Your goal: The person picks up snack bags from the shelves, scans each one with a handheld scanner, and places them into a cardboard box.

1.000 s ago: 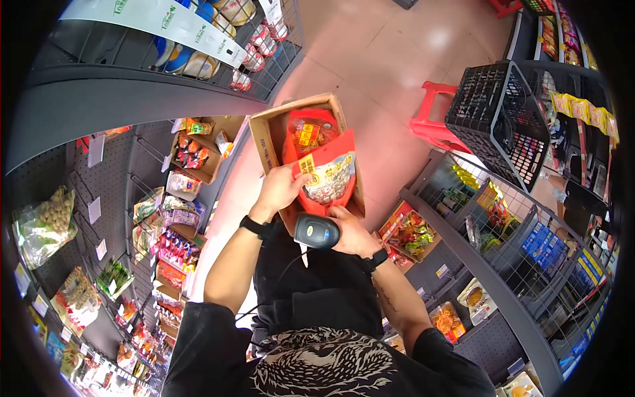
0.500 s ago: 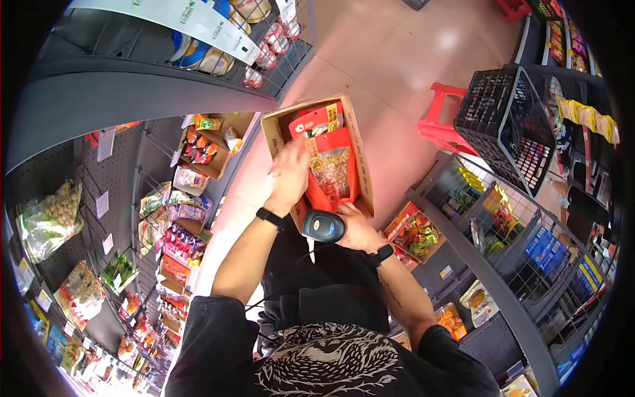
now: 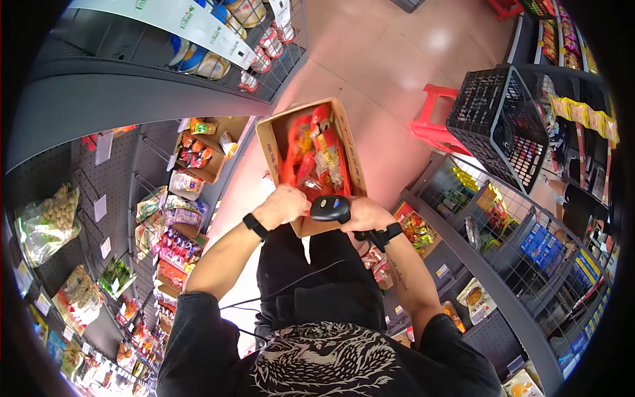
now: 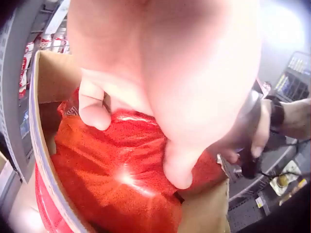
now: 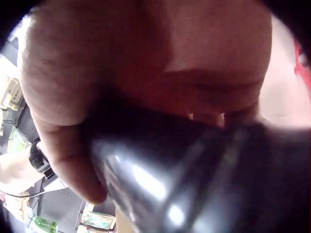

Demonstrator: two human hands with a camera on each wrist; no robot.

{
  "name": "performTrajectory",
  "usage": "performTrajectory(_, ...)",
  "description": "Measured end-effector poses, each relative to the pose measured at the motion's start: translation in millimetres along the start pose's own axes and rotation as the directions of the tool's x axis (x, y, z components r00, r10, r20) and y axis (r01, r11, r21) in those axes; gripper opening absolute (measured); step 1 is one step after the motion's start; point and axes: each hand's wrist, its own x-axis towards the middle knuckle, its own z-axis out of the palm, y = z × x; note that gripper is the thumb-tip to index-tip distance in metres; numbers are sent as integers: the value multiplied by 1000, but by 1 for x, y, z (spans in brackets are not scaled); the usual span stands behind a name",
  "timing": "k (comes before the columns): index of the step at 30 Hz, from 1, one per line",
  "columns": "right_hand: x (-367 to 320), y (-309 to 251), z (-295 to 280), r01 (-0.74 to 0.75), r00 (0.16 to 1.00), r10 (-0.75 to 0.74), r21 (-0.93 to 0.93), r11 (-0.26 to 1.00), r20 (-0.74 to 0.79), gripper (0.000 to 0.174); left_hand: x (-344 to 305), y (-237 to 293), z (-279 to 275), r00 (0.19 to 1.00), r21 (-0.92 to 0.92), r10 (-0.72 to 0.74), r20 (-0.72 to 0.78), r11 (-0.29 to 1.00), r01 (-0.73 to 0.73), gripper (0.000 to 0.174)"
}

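Observation:
An open cardboard box (image 3: 355,155) in front of the person holds several red snack bags (image 3: 327,159), some printed with gold and white. At the box's near left side, my left hand (image 3: 284,205) pinches the top of a red bag (image 4: 112,174) between thumb and fingers; the bag's surface puckers there in the left wrist view. My right hand (image 3: 369,215) grips a black handheld barcode scanner (image 3: 331,209) beside the box's near right corner. The scanner's dark, shiny body (image 5: 150,179) fills much of the right wrist view, where part of the grip is hidden.
Shelves with hanging bags (image 3: 49,218) line the left side. On the right are a black crate (image 3: 489,119) on a red stool (image 3: 433,112) and a wire-mesh rack (image 3: 529,245). Tiled floor (image 3: 383,59) lies beyond the box. A thin cable (image 3: 291,284) crosses the person's lap.
My left hand has come down from above the bags to the box's near left side. The bag that faced up in front now stands among the others. The scanner has shifted slightly right and up.

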Motion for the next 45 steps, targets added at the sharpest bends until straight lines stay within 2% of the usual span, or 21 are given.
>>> performTrajectory(1, 2, 3, -3, -165, 963, 184, -109, 980, 199, 43, -3, 5, 2, 999, -26, -39, 23, 999, 40, 18)
performTrajectory(2, -1, 5, 1, 11, 996, -11, 4, 1000, 87, 40, -7, 6, -9, 996, -100, -55, 71, 993, 62, 19)
performTrajectory(5, -6, 7, 12, 58, 998, -59, 223, 973, 1, 38, -7, -9, -21, 984, -339, -137, 110, 926, 167, 16)
performTrajectory(6, -6, 7, 15, 10, 1000, -15, 213, 977, 19, 37, -3, -25, -11, 990, -462, -141, 9, 877, 129, 16)
performTrajectory(8, -1, 11, 24, -29, 998, 23, 111, 993, 57, 37, 11, -39, -7, 911, -321, -358, -204, 904, 283, 17)
performTrajectory(9, 1, 10, 28, -68, 995, 67, 10, 998, 78, 37, 22, -50, 1, 822, -199, -337, -458, 941, 275, 24)
performTrajectory(11, -2, 7, 36, 112, 989, -110, 15, 994, -102, 33, 46, -68, 10, 630, -303, -542, -557, 838, 453, 36)
performTrajectory(12, -2, 9, 41, 167, 977, -165, 6, 986, -132, 34, 57, -74, 14, 626, -307, -542, -561, 838, 451, 36)
performTrajectory(15, -4, 11, 48, 150, 978, -158, -65, 987, -139, 51, 92, -100, 26, 520, -493, -845, -129, 509, 706, 61)
performTrajectory(17, -9, 14, 48, 199, 959, -204, -47, 979, -199, 55, 110, -125, 52, 510, -581, -834, -211, 527, 621, 58)
performTrajectory(22, -19, 4, 49, 175, 936, -118, 148, 973, -331, 46, 130, -145, 58, 492, -704, -869, -54, 383, 598, 56)
performTrajectory(24, -21, -4, 44, 96, 970, -30, 266, 959, -243, 48, 141, -147, 66, 444, -770, -896, 15, 273, 577, 54)
performTrajectory(25, -20, -3, 45, 92, 968, -23, 267, 959, -248, 48, 145, -148, 69, 451, -769, -892, 16, 277, 575, 54)
performTrajectory(27, -19, -6, 44, 157, 962, -89, 260, 953, -257, 51, 137, -138, 60, 693, -745, -712, 115, 399, 534, 50)
performTrajectory(28, -23, -8, 43, 70, 973, 16, 362, 930, -231, 48, 129, -129, 56, 755, -735, -654, 42, 492, 467, 42)
performTrajectory(29, -23, -3, 48, 101, 970, 2, 416, 904, -242, 46, 116, -114, 46, 751, -728, -658, 54, 489, 481, 42)
performTrajectory(31, -35, -14, 37, 102, 970, 21, 487, 867, -241, 45, 89, -92, 27, 832, -858, -553, -42, 446, 253, 32)
performTrajectory(33, -46, -6, 37, 132, 965, -10, 454, 881, -261, 50, 56, -67, 11, 862, -952, -505, -41, 282, 120, 24)
performTrajectory(37, -72, -12, 27, 110, 964, 19, 462, 880, -265, 50, 7, -34, -11, 860, -960, -453, -235, 248, -132, 14)
performTrajectory(38, -75, -6, 28, 95, 960, 35, 440, 893, -277, 48, 0, -34, -9, 855, -975, -477, -202, 182, -129, 15)
performTrajectory(45, -53, 1, 36, 62, 945, 62, 360, 931, -321, 41, 6, -40, -7, 860, -973, -504, -82, 228, 41, 27)
